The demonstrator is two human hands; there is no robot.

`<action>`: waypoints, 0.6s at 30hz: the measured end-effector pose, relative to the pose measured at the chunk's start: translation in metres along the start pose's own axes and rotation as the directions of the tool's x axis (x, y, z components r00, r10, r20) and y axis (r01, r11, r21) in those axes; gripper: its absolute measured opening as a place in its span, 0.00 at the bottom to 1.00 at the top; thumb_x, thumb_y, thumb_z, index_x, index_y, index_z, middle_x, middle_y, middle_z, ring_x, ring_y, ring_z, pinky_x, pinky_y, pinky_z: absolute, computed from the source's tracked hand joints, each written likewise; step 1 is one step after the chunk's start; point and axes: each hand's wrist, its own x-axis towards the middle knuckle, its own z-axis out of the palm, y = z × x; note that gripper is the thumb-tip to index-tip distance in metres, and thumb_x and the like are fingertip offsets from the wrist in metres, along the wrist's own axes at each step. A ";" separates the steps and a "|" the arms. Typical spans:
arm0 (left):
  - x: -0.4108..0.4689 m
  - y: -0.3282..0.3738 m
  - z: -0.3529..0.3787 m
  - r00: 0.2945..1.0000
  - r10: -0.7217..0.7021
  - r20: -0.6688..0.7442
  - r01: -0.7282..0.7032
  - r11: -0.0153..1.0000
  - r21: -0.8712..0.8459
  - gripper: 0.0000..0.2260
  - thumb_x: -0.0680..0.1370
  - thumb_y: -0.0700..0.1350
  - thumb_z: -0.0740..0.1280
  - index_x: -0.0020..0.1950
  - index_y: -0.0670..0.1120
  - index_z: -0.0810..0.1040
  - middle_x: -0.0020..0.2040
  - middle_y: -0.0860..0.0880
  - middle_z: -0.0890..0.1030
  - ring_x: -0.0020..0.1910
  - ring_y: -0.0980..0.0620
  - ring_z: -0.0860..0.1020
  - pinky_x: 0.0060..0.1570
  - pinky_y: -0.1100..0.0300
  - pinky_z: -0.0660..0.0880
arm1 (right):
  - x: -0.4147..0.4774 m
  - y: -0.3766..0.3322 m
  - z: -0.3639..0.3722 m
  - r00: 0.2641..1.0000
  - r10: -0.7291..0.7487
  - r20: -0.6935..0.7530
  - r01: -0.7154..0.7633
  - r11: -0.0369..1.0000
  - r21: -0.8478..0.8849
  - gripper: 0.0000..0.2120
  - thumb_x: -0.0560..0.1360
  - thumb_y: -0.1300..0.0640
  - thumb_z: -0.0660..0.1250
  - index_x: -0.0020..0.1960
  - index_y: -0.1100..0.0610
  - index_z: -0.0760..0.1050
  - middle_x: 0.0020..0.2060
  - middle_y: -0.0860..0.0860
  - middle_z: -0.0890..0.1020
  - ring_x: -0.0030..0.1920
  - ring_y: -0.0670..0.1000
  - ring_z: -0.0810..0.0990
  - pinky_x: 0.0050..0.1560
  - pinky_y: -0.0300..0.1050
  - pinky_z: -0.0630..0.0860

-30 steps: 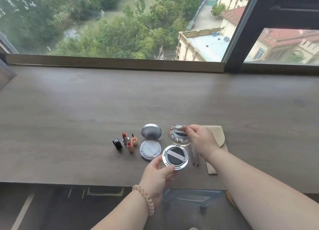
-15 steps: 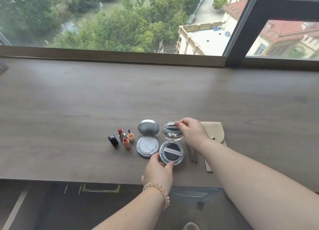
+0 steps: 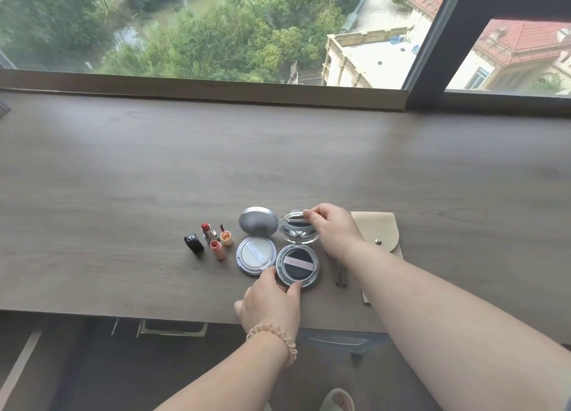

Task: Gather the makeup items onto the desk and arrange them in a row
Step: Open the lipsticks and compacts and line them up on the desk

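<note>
One open compact [image 3: 296,264], lid [image 3: 295,230] toward window [image 3: 216,24], left hand [image 3: 272,302], right hand [image 3: 332,228] gripping

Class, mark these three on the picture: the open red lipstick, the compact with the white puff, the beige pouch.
open red lipstick [image 3: 205,227]: head view, on its red tip.
compact with the white puff [image 3: 255,254]: head view, middle of the puff.
beige pouch [image 3: 378,225]: head view, on its flap.

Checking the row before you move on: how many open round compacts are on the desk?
2. The white-puff compact lies right of the lipsticks; the dark-puff compact sits beside it, left hand gripping its base, right hand pinching its lid. None appears hidden.
</note>
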 end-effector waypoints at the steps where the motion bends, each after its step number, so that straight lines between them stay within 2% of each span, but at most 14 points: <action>1: 0.000 0.000 0.000 1.000 -0.001 -0.003 0.001 1.000 0.002 0.13 0.71 0.61 0.66 0.51 0.57 0.74 0.39 0.58 0.81 0.49 0.54 0.78 0.52 0.53 0.64 | -0.002 0.000 -0.001 1.000 -0.004 -0.004 0.004 1.000 0.030 0.10 0.76 0.48 0.65 0.46 0.53 0.79 0.43 0.51 0.83 0.46 0.51 0.78 0.50 0.47 0.73; 3: -0.002 0.002 -0.003 1.000 -0.013 -0.003 0.013 1.000 -0.012 0.15 0.71 0.61 0.66 0.54 0.57 0.74 0.39 0.58 0.80 0.50 0.54 0.78 0.52 0.53 0.62 | -0.008 0.004 -0.008 0.997 -0.011 -0.070 0.018 0.996 0.090 0.09 0.75 0.47 0.65 0.48 0.52 0.78 0.44 0.49 0.82 0.47 0.49 0.79 0.50 0.45 0.73; 4: -0.004 0.004 -0.004 1.000 -0.019 -0.008 0.019 1.000 -0.022 0.16 0.71 0.61 0.66 0.56 0.57 0.74 0.39 0.58 0.80 0.50 0.54 0.78 0.52 0.53 0.62 | -0.012 0.008 -0.013 0.989 -0.020 -0.147 0.032 0.996 0.080 0.08 0.75 0.46 0.65 0.46 0.50 0.77 0.43 0.48 0.82 0.47 0.49 0.79 0.52 0.47 0.73; 6: -0.007 0.007 -0.008 0.999 -0.029 -0.025 0.028 0.999 -0.042 0.19 0.71 0.61 0.66 0.59 0.56 0.73 0.40 0.57 0.81 0.51 0.53 0.78 0.54 0.53 0.62 | -0.024 0.022 -0.024 0.948 -0.040 -0.316 0.014 0.996 -0.084 0.08 0.73 0.44 0.67 0.43 0.48 0.77 0.43 0.47 0.80 0.49 0.51 0.77 0.54 0.50 0.72; 8: -0.011 0.011 -0.011 0.998 -0.033 -0.050 0.030 0.997 -0.068 0.19 0.72 0.60 0.65 0.60 0.55 0.73 0.41 0.56 0.81 0.50 0.52 0.78 0.55 0.53 0.62 | -0.041 0.036 -0.032 0.920 -0.037 -0.391 -0.103 0.938 -0.331 0.10 0.72 0.42 0.67 0.41 0.48 0.78 0.45 0.48 0.78 0.54 0.53 0.73 0.54 0.49 0.66; 11: -0.019 0.021 -0.014 0.998 -0.020 -0.060 0.012 0.990 -0.137 0.14 0.72 0.59 0.66 0.54 0.54 0.74 0.37 0.55 0.79 0.46 0.52 0.79 0.55 0.53 0.63 | -0.061 0.049 -0.032 0.933 -0.007 -0.360 -0.201 0.819 -0.538 0.14 0.70 0.37 0.66 0.39 0.47 0.80 0.45 0.48 0.77 0.56 0.53 0.69 0.54 0.49 0.61; 15: -0.029 0.036 -0.017 0.999 0.018 -0.030 -0.023 0.980 -0.198 0.08 0.73 0.57 0.67 0.47 0.55 0.73 0.33 0.56 0.76 0.41 0.55 0.77 0.52 0.56 0.62 | -0.067 0.052 -0.026 0.941 0.010 -0.337 -0.234 0.738 -0.633 0.18 0.67 0.32 0.65 0.40 0.47 0.80 0.45 0.46 0.76 0.56 0.52 0.69 0.55 0.50 0.61; 18: -0.033 0.040 -0.017 1.000 0.030 -0.001 -0.030 0.973 -0.231 0.07 0.73 0.55 0.67 0.45 0.54 0.74 0.31 0.55 0.75 0.37 0.58 0.76 0.53 0.55 0.64 | -0.066 0.050 -0.021 0.944 0.027 -0.328 -0.253 0.696 -0.672 0.21 0.66 0.30 0.63 0.42 0.47 0.81 0.48 0.46 0.76 0.58 0.52 0.68 0.58 0.50 0.63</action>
